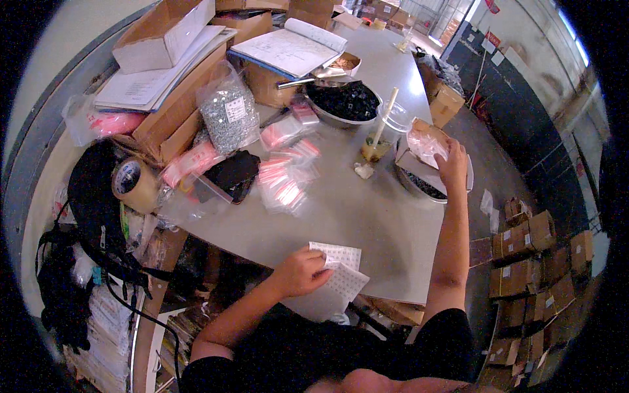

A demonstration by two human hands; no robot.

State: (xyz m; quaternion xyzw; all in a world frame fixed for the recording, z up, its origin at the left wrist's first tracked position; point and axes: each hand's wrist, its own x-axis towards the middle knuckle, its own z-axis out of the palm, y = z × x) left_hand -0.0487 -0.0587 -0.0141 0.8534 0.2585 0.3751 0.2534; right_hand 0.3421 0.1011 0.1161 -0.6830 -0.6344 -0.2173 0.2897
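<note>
Just over the near table edge, my left hand [300,272] is closed on printed label sheets [347,283], white and creased, with rows of small labels. My right arm stretches out to the right side of the table. There my right hand [452,167] has its fingers bent over small clear plastic bags [426,145] in an open cardboard box [419,168]; the fingertips are partly hidden among the bags. This box rests on a bowl of dark pieces [424,188].
Red-edged zip bags [288,173] lie spread mid-table, beside a bag of metal parts [229,111] and a tape roll [134,183]. Farther back is a bowl of black pieces [344,101]. A cup with a stick [377,147] stands near the box. Cartons [524,242] are stacked on the right floor.
</note>
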